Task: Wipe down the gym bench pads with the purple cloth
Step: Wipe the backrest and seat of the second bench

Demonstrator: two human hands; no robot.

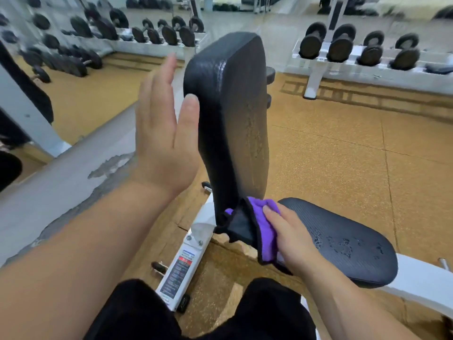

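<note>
The black back pad (230, 114) of the gym bench stands raised, nearly upright, in the middle of the view. My left hand (164, 133) is flat and open, its thumb resting against the pad's left edge. My right hand (291, 236) presses the purple cloth (263, 229) with black trim against the pad's lower end, where it meets the black seat pad (343, 239). Water drops lie on the seat pad.
The bench's white frame (186, 261) with a label runs down to the orange rubber floor (343, 148). Dumbbell racks (367, 60) stand at the back right and back left. A grey floor strip and a mirror lie to the left. My black-clad knees fill the bottom.
</note>
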